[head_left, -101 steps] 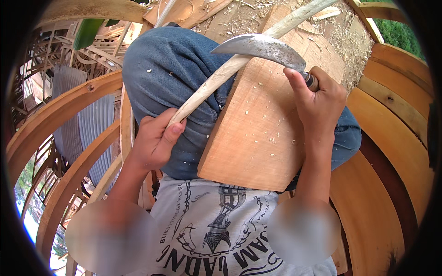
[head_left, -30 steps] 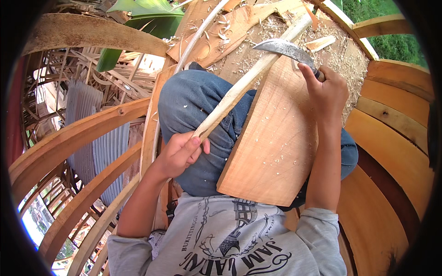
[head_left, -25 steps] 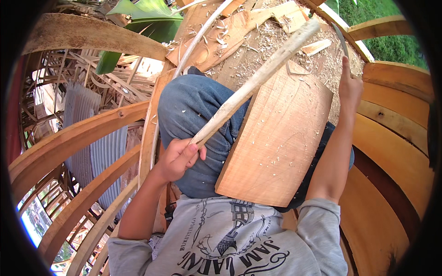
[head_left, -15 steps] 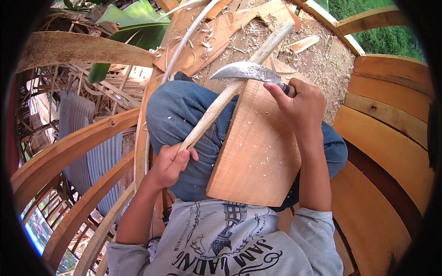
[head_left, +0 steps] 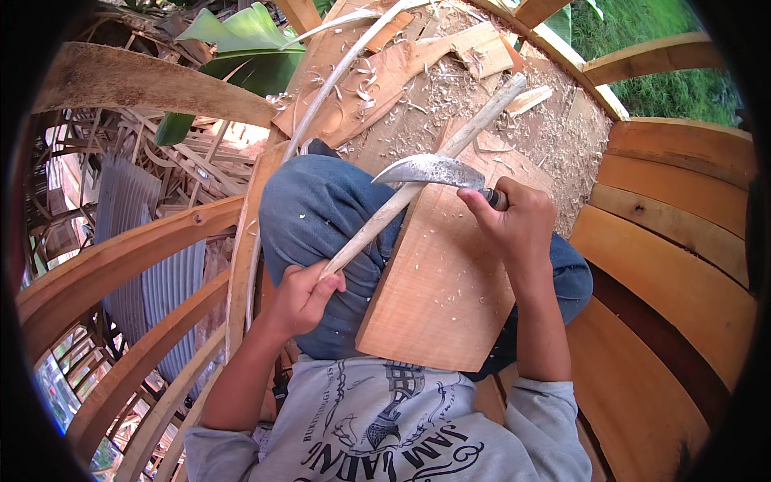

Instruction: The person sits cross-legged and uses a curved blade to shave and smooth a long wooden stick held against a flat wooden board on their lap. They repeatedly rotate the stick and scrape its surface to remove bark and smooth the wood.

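Note:
My left hand (head_left: 307,296) is closed around the lower end of a pale, peeled wooden stick (head_left: 384,215). The stick slants up and to the right, across the edge of a thick wooden board (head_left: 450,273) that lies over my lap. In my right hand (head_left: 518,215) is a curved knife (head_left: 434,170), gripped by its dark handle. Its broad, mottled grey blade lies across the stick near the board's left edge, tip pointing left.
Wood shavings and offcuts (head_left: 385,76) are scattered over the planks ahead. Curved wooden ribs (head_left: 136,249) line the left side, with corrugated sheets (head_left: 173,297) beyond. Broad planks (head_left: 666,241) form the right wall. A large green leaf (head_left: 241,44) hangs at the upper left.
The view has tilted, so the board, stick and hands sit slightly differently in the picture. Both hands keep their grips, and the blade remains across the stick at nearly the same spot.

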Demonstrator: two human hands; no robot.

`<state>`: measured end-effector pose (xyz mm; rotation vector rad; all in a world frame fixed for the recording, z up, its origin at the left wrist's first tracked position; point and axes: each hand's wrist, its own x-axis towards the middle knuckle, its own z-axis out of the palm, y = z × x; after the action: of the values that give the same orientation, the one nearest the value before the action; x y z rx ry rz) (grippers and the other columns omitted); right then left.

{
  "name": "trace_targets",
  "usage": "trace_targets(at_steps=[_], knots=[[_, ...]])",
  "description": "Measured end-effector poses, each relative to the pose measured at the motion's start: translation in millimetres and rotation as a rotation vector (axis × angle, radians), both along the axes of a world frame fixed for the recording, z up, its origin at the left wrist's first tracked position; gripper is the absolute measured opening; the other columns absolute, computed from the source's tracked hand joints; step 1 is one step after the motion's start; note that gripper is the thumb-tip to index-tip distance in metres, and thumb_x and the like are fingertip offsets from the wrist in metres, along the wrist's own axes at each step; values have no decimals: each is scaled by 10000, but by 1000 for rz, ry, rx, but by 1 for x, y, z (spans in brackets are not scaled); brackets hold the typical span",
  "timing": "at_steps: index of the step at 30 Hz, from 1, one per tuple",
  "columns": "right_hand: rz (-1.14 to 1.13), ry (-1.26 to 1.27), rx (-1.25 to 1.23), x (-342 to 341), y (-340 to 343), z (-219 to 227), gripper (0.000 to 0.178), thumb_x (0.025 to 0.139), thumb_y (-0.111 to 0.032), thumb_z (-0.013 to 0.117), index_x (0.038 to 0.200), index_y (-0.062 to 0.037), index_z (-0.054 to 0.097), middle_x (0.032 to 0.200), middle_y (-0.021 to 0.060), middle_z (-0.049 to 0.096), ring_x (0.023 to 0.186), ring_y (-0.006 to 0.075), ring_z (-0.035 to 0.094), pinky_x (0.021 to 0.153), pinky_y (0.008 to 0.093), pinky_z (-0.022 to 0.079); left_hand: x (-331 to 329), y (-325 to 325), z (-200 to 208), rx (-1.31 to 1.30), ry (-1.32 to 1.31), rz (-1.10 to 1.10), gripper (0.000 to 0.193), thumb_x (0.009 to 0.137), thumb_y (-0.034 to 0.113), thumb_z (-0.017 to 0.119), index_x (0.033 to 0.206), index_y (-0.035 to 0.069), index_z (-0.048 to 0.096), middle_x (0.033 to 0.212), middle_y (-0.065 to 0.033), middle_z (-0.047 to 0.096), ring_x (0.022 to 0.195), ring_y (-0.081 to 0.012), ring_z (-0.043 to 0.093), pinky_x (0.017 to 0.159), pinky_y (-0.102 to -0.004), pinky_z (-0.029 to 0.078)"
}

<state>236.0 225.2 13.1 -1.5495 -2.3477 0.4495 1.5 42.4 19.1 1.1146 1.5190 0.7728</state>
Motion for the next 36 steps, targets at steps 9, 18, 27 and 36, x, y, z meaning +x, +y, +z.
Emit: trace_targets(at_steps=[9, 18, 27, 36], knots=[[-452, -50, 31, 56, 77, -20, 665, 757, -596, 622, 505, 3, 481, 425, 87, 402, 397, 213, 393, 432, 368, 329, 10, 2, 3, 95, 139, 13, 242, 927, 167, 450, 781, 8, 560, 514, -77, 441, 446, -163, 477, 467, -287, 365], [-19, -9, -34, 3, -13, -4, 622, 695, -598, 674, 511, -28, 505, 417, 52, 425, 377, 208, 406, 422, 342, 350, 14, -2, 3, 53, 240, 6, 185, 891, 150, 533, 786, -2, 518, 520, -172, 488, 491, -361, 551, 444, -384, 399], [-650, -216, -24, 103, 90, -10, 677, 785, -617, 571, 524, 6, 531, 439, 94, 438, 437, 217, 458, 471, 347, 357, 15, -4, 0, 179, 323, -23, 184, 882, 166, 546, 795, 6, 520, 516, -181, 498, 480, -361, 555, 434, -410, 407], [10, -73, -29, 7, -18, 2, 620, 698, -621, 660, 522, -48, 499, 423, 56, 450, 381, 254, 448, 420, 363, 367, 20, -3, -1, 94, 368, 0, 185, 885, 168, 542, 789, 12, 519, 498, -161, 498, 470, -345, 559, 429, -403, 406]])
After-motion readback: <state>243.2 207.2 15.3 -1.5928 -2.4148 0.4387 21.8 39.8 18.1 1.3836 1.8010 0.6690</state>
